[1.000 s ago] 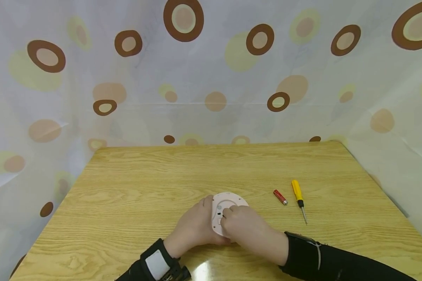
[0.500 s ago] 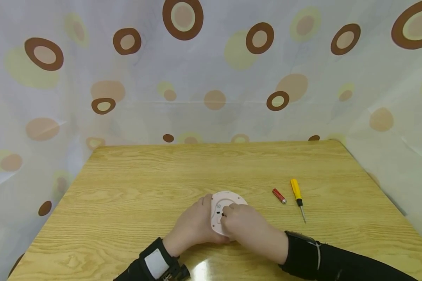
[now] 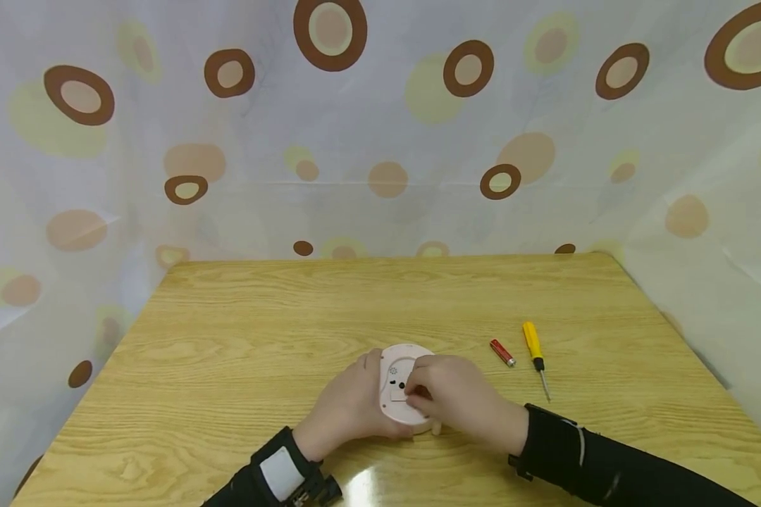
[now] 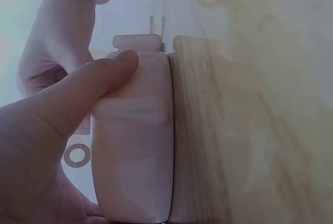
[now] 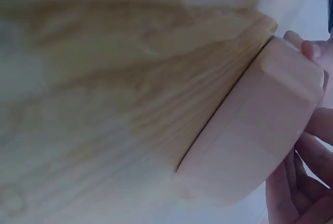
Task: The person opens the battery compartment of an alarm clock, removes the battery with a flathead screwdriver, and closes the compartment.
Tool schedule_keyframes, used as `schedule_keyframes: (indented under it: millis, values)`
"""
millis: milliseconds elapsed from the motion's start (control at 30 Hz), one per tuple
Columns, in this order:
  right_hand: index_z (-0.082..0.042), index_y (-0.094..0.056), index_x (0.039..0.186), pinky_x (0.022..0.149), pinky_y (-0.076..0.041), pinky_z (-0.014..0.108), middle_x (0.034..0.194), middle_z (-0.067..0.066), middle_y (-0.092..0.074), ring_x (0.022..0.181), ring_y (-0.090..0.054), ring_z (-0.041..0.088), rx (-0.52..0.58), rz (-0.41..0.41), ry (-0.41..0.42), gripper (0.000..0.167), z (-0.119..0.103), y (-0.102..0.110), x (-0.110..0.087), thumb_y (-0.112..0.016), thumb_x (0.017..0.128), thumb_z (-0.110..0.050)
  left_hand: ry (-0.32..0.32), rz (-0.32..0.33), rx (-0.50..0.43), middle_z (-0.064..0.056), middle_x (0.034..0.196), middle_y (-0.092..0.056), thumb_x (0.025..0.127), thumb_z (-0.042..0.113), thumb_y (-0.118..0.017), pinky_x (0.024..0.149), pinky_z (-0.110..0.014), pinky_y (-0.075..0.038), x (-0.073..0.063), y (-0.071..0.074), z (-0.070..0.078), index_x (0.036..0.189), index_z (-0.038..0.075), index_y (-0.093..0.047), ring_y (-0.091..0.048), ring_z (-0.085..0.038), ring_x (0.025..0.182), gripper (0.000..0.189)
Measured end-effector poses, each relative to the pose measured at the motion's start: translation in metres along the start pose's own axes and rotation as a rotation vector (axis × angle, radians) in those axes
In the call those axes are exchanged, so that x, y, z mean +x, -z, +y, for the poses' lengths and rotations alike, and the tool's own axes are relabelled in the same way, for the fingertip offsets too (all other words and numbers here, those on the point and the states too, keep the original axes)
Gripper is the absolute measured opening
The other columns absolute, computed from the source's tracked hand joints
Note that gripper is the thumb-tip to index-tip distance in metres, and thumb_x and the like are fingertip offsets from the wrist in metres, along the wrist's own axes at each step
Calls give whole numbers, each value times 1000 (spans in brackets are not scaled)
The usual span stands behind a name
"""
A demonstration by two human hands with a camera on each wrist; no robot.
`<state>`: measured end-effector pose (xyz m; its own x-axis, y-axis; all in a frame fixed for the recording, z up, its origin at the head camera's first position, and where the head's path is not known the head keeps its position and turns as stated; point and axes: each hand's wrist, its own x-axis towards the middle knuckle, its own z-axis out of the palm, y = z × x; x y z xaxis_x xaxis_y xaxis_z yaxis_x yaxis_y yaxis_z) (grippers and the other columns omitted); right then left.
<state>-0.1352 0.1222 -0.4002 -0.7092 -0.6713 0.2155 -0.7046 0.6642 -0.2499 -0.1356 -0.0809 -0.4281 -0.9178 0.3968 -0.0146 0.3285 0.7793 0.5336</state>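
Observation:
A pale pink alarm clock (image 3: 409, 353) lies with its back facing up near the front of the table. Speaker holes, a small black knob (image 3: 402, 385) and a rectangular battery cover (image 3: 397, 396) show on that back. My left hand (image 3: 349, 401) grips the clock's left side; in the left wrist view its thumb lies along the pink side wall (image 4: 132, 166). Over the clock's right part is my right hand (image 3: 459, 401), its thumb and forefinger bent and a little apart beside the knob and cover. I see nothing held between them. Its other fingers (image 5: 312, 151) are partly out of view.
A red AA-type battery (image 3: 502, 353) lies on the wooden table (image 3: 260, 317) to the right of the clock. Further right is a screwdriver (image 3: 534, 343) with a yellow handle, its tip toward me. A patterned cloth (image 3: 368, 218) hangs behind the table.
My right hand has shifted slightly right and its fingers have come off the black knob, which now shows, along with more of the battery cover. The left hand keeps its hold on the clock.

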Motion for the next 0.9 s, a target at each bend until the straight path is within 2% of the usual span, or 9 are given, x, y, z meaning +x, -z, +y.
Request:
schedule_keyframes:
  millis: [67, 167, 333, 433, 533, 900]
  values:
    - [-17, -81, 88, 70, -53, 21, 87, -9, -71, 77, -61, 0, 21, -20, -14, 6, 2, 2, 1, -87, 88, -15, 0, -3, 2, -3, 109, -62, 57, 57, -101, 77, -30, -56, 0, -1, 0, 133, 2, -50, -63, -15, 91, 107]
    - [-18, -82, 86, 69, -53, 20, 84, -10, -70, 75, -60, 0, -10, -11, 33, 7, 2, 3, 0, -87, 87, -14, -2, -7, -1, -3, 109, -62, 57, 57, -101, 78, -30, -56, 0, -1, 0, 135, 2, -50, -63, -15, 92, 107]
    - [-17, -77, 77, 64, -52, 19, 76, -9, -65, 68, -57, 3, -182, 98, 191, 13, 0, 1, -2, -88, 82, -9, -4, 0, 11, -4, 109, -62, 58, 58, -100, 78, -31, -56, 1, -1, 0, 135, 2, -50, -62, -16, 92, 108]
    - [-17, -73, 73, 60, -50, 20, 72, -8, -62, 64, -55, 6, -271, 159, 250, 18, -2, -2, -4, -88, 79, -9, -12, 7, 10, -4, 107, -62, 57, 57, -101, 78, -31, -56, 1, 0, 1, 133, 2, -50, -62, -16, 90, 106]
    - [-16, -71, 71, 58, -49, 20, 71, -7, -62, 63, -55, 7, -296, 174, 254, 20, -4, -3, -5, -88, 77, -8, -19, 7, 6, -4, 106, -62, 57, 55, -102, 78, -30, -56, 1, 0, 0, 131, 1, -51, -61, -15, 89, 105]
    - [-15, -70, 71, 55, -44, 19, 69, -7, -56, 62, -49, 5, -294, 135, 208, 21, -11, -2, -1, -86, 82, -8, -18, 11, 10, -4, 107, -63, 56, 54, -102, 78, -31, -56, 0, 1, 0, 131, 2, -51, -62, -17, 91, 105]
